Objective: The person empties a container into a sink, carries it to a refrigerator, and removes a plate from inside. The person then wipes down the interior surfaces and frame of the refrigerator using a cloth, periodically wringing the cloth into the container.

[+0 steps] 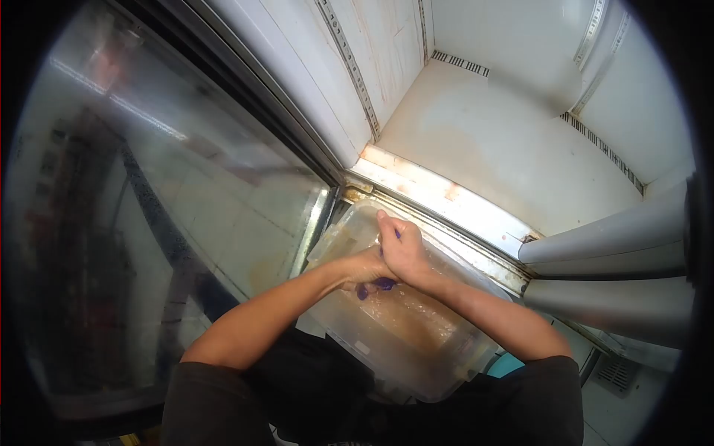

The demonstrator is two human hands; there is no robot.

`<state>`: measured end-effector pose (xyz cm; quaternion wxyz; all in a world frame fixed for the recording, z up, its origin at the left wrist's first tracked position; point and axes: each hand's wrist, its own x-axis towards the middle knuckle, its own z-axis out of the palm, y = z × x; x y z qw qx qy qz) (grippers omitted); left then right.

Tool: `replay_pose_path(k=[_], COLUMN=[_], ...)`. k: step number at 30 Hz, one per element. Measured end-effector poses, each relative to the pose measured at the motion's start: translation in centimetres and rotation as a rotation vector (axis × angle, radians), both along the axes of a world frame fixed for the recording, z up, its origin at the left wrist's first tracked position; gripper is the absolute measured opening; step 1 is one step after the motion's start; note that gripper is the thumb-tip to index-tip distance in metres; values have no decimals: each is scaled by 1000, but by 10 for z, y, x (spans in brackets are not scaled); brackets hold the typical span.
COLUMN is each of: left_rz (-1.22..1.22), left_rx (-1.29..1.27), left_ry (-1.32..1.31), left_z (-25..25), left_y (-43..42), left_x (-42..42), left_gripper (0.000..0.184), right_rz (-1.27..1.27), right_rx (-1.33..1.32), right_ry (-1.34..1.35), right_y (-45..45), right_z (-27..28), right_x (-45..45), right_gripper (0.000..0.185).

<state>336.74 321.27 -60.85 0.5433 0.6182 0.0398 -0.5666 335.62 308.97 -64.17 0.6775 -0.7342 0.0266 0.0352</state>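
Both of my hands are closed together on a wet purple cloth [384, 284], of which only small bits show between and below the fingers. My right hand [404, 253] is uppermost, its thumb side turned up. Against it and partly covered by it, my left hand [366, 266] grips the cloth from the other side. The hands are above a translucent plastic tub [387, 377] holding murky brownish water [416, 316]. Most of the cloth is hidden inside the fists.
Just beyond the tub, a white refrigerator cabinet [483, 134] stands open, its sill [454, 197] stained. A glass door [223, 193] swings out on the left. Grey rounded panels [610, 249] are on the right. A floor drain [616, 374] and a teal object [506, 364] show lower right.
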Motion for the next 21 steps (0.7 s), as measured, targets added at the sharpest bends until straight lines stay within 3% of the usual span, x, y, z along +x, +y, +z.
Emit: replay_pose_path(k=[4,8,10,16,19,21], left_rz=[-98,-13,-77,-20,-118,-287], left_rx=[105,130,287,257,272,302], left_ry=[-105,-221,-235,-379,-308,-366], left_z=[-12,-15,-7,-25,3,28], left_y=[-1,-10,-14,-13,-19,-20], left_x=[-16,-31,-33,-36,-11,21], left_gripper=[25,27,30,27,23,22], right_rz=[-51,-52,-52,-66,-113,-65], right_rx=[-18,41,40,7,51,154], right_ry=[20,64,63,70,32,113], right_y=[3,5,5,4,0,-16], right_z=[-21,-26,-27,-30,-33,9], right_x=[-16,-20,-21,-17,3,20], right_gripper=[54,52,52,54,52,43])
